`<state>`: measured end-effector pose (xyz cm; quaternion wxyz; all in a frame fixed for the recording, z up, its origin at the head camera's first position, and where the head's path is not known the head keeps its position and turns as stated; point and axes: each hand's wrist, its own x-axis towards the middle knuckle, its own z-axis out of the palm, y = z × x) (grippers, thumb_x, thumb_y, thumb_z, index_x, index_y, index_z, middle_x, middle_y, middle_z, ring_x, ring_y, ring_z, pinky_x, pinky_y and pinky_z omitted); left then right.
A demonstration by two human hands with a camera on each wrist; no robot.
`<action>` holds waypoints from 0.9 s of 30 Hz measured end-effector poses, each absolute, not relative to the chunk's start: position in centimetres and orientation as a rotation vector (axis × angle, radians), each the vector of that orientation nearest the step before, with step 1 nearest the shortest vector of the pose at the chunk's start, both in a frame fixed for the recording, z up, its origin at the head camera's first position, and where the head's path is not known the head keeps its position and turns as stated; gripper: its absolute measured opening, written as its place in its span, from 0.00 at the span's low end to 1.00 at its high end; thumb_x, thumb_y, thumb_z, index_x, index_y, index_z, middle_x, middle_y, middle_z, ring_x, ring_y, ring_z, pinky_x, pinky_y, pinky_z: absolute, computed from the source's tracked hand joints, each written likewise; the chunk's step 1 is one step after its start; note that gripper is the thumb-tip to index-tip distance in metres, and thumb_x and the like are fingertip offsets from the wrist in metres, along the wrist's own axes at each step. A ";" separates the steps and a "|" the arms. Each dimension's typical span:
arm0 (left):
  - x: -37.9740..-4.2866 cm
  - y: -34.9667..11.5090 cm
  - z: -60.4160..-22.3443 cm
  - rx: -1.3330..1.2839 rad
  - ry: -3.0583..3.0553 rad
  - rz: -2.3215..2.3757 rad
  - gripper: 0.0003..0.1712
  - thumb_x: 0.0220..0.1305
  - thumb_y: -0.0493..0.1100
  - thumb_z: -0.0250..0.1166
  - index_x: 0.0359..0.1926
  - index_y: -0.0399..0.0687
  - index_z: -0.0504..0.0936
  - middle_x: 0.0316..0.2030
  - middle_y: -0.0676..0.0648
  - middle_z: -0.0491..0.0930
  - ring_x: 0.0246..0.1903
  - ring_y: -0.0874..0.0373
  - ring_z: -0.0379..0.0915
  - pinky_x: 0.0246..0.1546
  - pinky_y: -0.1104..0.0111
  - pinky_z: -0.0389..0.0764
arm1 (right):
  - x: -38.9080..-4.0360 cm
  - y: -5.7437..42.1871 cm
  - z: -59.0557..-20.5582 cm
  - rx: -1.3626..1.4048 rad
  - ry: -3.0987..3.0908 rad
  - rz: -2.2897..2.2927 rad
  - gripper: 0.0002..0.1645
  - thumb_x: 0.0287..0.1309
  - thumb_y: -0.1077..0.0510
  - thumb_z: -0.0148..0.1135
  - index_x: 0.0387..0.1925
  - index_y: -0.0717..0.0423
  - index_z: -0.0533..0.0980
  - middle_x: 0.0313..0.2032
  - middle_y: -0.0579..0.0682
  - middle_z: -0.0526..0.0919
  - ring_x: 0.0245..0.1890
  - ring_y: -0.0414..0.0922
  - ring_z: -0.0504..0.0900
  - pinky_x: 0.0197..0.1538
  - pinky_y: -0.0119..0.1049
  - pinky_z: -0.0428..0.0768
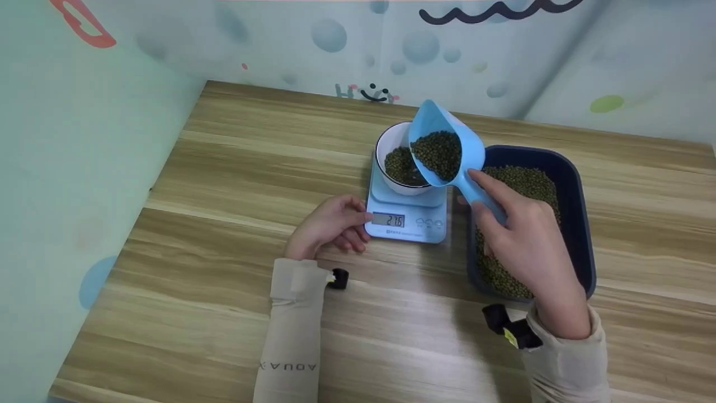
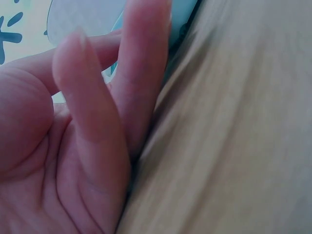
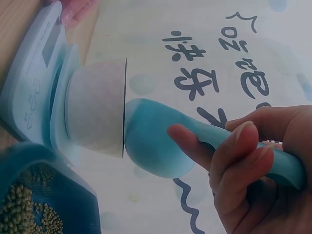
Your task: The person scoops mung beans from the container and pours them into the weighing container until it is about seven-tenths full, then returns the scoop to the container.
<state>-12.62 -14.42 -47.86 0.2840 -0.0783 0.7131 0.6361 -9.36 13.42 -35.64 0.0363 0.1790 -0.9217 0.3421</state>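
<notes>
Beside the left hand [image 1: 335,221], perhaps touching: scale [image 1: 413,215].

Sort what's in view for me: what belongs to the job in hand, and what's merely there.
Belongs to the job:
blue scale, left hand at its edge
white bowl, on the scale
blue scoop, tilted at the bowl, held by the right hand
dark tub
small green beans

Merely there:
wooden table
patterned backdrop
black devices at the cuffs
</notes>
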 end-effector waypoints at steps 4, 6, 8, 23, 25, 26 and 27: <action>-12.5 -14.4 -47.8 -0.188 1.913 1.710 0.15 0.63 0.45 0.59 0.46 0.44 0.68 0.28 0.39 0.81 0.21 0.51 0.81 0.15 0.70 0.76 | -9.3 13.5 -35.7 0.558 -2.824 1.046 0.23 0.65 0.53 0.47 0.62 0.41 0.67 0.37 0.43 0.84 0.08 0.35 0.71 0.13 0.29 0.68; -12.5 -14.5 -47.8 -0.180 1.916 1.714 0.15 0.63 0.45 0.59 0.46 0.43 0.68 0.28 0.39 0.81 0.21 0.51 0.81 0.15 0.70 0.76 | -9.3 13.5 -35.7 0.562 -2.821 1.046 0.23 0.65 0.53 0.47 0.62 0.41 0.67 0.37 0.42 0.84 0.08 0.35 0.72 0.13 0.29 0.68; -12.5 -14.5 -47.8 -0.181 1.915 1.714 0.15 0.63 0.45 0.59 0.46 0.43 0.68 0.28 0.39 0.81 0.21 0.51 0.81 0.15 0.70 0.76 | -9.3 13.5 -35.7 0.564 -2.819 1.047 0.23 0.65 0.53 0.46 0.62 0.41 0.67 0.38 0.42 0.84 0.08 0.35 0.72 0.13 0.29 0.68; -12.4 -14.5 -47.8 -0.195 1.909 1.722 0.15 0.63 0.45 0.59 0.46 0.43 0.68 0.28 0.39 0.81 0.21 0.51 0.81 0.15 0.69 0.76 | -9.4 13.5 -35.6 0.555 -2.824 1.038 0.23 0.65 0.53 0.46 0.62 0.41 0.67 0.37 0.43 0.84 0.08 0.35 0.72 0.12 0.29 0.68; -12.5 -14.5 -47.8 -0.198 1.915 1.716 0.15 0.63 0.45 0.59 0.46 0.43 0.68 0.29 0.39 0.81 0.22 0.51 0.81 0.15 0.69 0.77 | -9.4 13.5 -35.6 0.554 -2.823 1.037 0.23 0.65 0.53 0.46 0.62 0.41 0.67 0.36 0.44 0.84 0.08 0.36 0.72 0.12 0.29 0.68; -12.5 -14.5 -47.8 -0.200 1.918 1.713 0.15 0.63 0.45 0.59 0.46 0.44 0.68 0.29 0.39 0.81 0.22 0.50 0.81 0.16 0.69 0.77 | -9.4 13.5 -35.6 0.552 -2.824 1.040 0.23 0.65 0.53 0.46 0.62 0.41 0.67 0.36 0.44 0.84 0.08 0.36 0.72 0.12 0.29 0.68; -12.5 -14.5 -47.8 -0.202 1.919 1.710 0.15 0.63 0.45 0.59 0.46 0.44 0.68 0.29 0.39 0.81 0.22 0.50 0.81 0.16 0.69 0.77 | -9.4 13.5 -35.7 0.552 -2.824 1.040 0.23 0.65 0.53 0.46 0.62 0.41 0.67 0.36 0.44 0.84 0.08 0.36 0.72 0.12 0.29 0.68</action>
